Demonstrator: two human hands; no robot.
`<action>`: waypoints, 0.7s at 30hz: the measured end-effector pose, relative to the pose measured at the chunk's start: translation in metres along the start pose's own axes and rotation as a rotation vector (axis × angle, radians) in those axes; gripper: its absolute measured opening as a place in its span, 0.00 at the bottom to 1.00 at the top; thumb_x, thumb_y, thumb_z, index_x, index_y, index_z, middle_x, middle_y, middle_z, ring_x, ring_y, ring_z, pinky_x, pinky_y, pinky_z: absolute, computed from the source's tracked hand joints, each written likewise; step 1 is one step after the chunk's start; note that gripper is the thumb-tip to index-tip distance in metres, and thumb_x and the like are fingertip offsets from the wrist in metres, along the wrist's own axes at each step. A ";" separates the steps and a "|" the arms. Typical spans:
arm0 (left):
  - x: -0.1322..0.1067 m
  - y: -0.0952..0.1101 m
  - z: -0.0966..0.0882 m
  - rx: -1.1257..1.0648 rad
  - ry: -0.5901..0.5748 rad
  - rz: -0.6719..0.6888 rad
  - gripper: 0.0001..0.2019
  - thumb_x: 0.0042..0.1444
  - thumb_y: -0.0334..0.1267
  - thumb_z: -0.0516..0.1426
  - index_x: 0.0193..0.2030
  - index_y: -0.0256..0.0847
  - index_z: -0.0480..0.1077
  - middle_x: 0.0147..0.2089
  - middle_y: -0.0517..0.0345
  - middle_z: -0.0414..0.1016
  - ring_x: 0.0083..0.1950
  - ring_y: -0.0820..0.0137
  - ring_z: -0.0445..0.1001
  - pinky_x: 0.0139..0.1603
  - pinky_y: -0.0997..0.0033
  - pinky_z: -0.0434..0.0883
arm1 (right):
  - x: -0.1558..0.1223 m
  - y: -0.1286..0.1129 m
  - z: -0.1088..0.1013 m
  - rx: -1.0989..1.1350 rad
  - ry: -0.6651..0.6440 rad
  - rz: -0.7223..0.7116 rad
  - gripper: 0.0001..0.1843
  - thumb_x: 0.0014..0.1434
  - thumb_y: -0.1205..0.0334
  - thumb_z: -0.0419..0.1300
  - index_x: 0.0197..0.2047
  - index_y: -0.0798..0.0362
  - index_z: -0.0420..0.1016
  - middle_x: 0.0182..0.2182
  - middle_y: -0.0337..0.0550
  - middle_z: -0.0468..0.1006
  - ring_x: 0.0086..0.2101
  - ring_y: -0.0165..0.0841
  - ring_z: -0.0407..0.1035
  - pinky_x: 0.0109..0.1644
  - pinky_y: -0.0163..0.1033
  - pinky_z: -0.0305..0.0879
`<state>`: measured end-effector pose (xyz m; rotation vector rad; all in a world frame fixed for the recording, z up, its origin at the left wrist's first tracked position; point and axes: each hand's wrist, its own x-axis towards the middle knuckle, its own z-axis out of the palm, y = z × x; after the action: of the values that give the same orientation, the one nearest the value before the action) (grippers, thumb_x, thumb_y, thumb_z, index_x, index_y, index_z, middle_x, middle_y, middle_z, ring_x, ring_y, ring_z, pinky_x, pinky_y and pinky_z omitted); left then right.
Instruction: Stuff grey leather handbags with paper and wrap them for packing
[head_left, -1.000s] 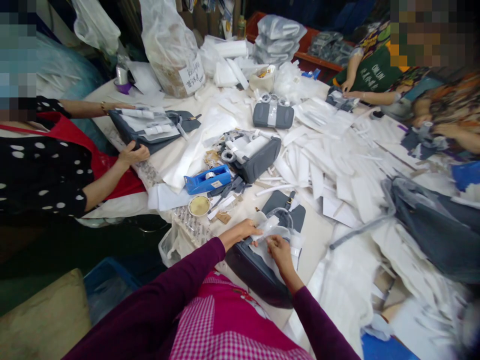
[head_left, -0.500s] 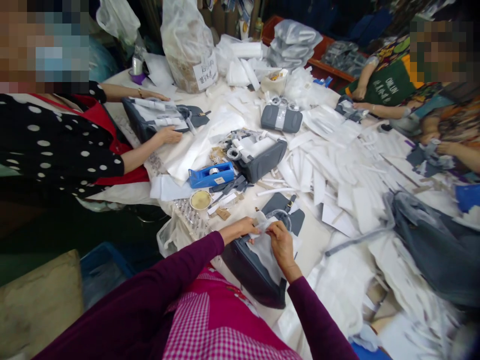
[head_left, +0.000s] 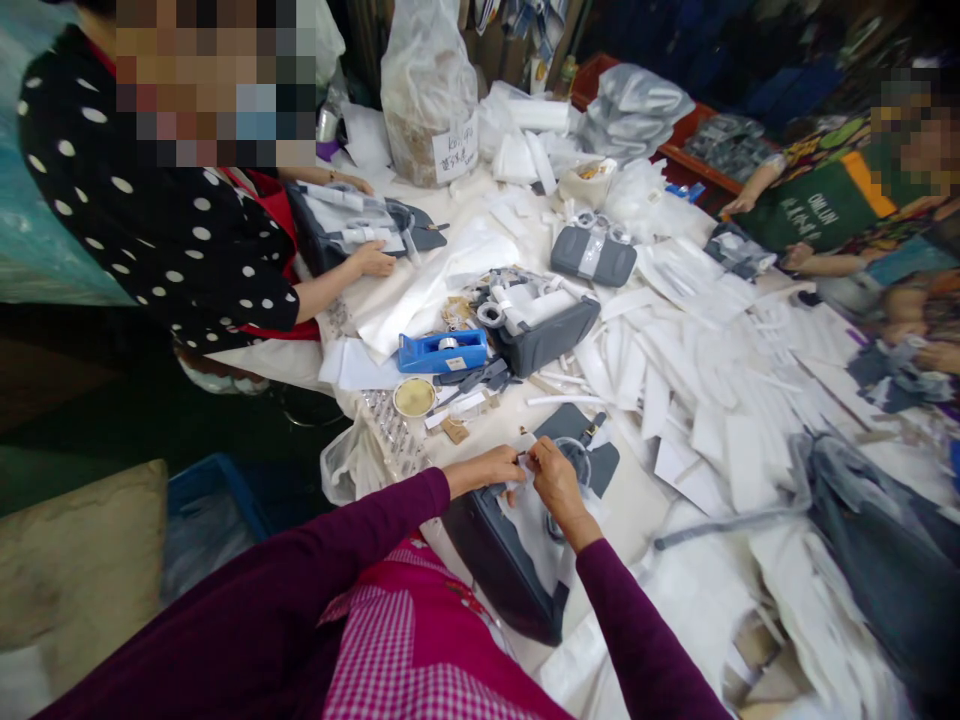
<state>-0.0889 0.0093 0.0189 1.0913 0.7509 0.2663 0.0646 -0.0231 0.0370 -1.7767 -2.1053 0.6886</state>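
Note:
A dark grey bag lies at the table's near edge in front of me, with white wrapping paper over its top. My left hand and my right hand meet above it, fingers pinched together on the upper edge of the white paper. A metal ring of the bag shows just beyond my right hand. A blue tape dispenser and a small round tin sit a little farther away on the left.
Another grey bag and a wrapped one lie mid-table among scattered white paper strips. A person in a dotted top works a bag on the left. Other people sit at the right. A blue crate stands below the table.
My hands have come closer together on the white paper over the bag. The view has swung to the left. The person on the left moved a hand onto their bag.

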 end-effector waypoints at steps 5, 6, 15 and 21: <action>0.004 -0.007 -0.002 0.096 0.035 -0.008 0.07 0.50 0.35 0.56 0.35 0.35 0.70 0.23 0.61 0.72 0.19 0.73 0.71 0.19 0.78 0.64 | 0.006 0.001 -0.006 -0.035 -0.067 0.040 0.08 0.52 0.75 0.51 0.29 0.53 0.66 0.32 0.42 0.70 0.31 0.31 0.64 0.33 0.34 0.55; 0.004 -0.007 -0.002 0.098 0.035 -0.010 0.06 0.50 0.34 0.56 0.34 0.35 0.70 0.23 0.61 0.72 0.19 0.73 0.71 0.20 0.78 0.64 | 0.008 0.000 -0.008 -0.061 -0.102 0.051 0.08 0.52 0.75 0.52 0.31 0.53 0.67 0.32 0.43 0.70 0.31 0.31 0.65 0.33 0.34 0.55; 0.003 -0.003 -0.003 0.136 0.088 -0.085 0.06 0.48 0.34 0.57 0.23 0.34 0.68 0.15 0.61 0.67 0.15 0.75 0.64 0.18 0.78 0.60 | 0.050 -0.006 -0.031 -0.230 -0.413 -0.056 0.09 0.48 0.73 0.58 0.31 0.52 0.76 0.27 0.44 0.78 0.30 0.34 0.70 0.31 0.35 0.53; 0.010 -0.013 -0.004 0.123 0.123 -0.099 0.04 0.44 0.33 0.59 0.24 0.35 0.69 0.15 0.63 0.67 0.17 0.74 0.66 0.19 0.79 0.61 | 0.063 -0.016 -0.029 -0.357 -0.482 -0.124 0.06 0.47 0.72 0.60 0.27 0.53 0.77 0.26 0.49 0.78 0.29 0.37 0.72 0.31 0.37 0.53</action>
<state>-0.0863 0.0109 0.0025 1.1576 0.9389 0.2066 0.0543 0.0415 0.0647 -1.7584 -2.7834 0.8109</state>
